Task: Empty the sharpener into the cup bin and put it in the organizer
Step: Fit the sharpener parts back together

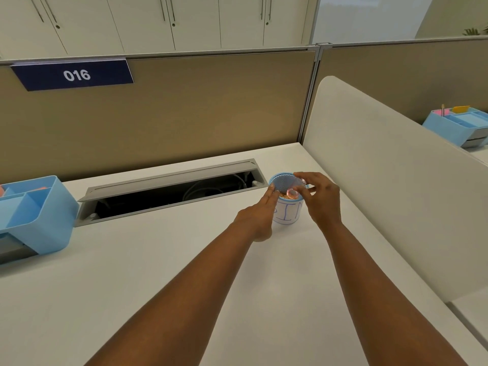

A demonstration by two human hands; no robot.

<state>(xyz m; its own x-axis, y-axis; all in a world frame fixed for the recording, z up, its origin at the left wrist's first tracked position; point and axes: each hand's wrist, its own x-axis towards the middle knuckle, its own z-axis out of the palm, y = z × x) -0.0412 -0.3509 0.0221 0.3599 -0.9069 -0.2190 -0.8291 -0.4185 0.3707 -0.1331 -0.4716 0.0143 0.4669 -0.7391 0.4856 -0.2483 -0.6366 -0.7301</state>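
The blue organizer (39, 207) waits far left on the bench (158, 260). The left hand (257, 217) wraps closed fingers (270, 196) round the cup bin (287, 213), apparently steadying it. Just right, the right hand (320, 199) pinches the pink sharpener (292, 193) over the rim, likely so shavings fall inside.

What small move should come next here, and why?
Probably tip or tap the small pink translucent sharpener a little more. The right hand holds it right over the blue mesh cup bin with the white paper label, the left hand steadies the cup, and the blue plastic desk organizer sits far left.
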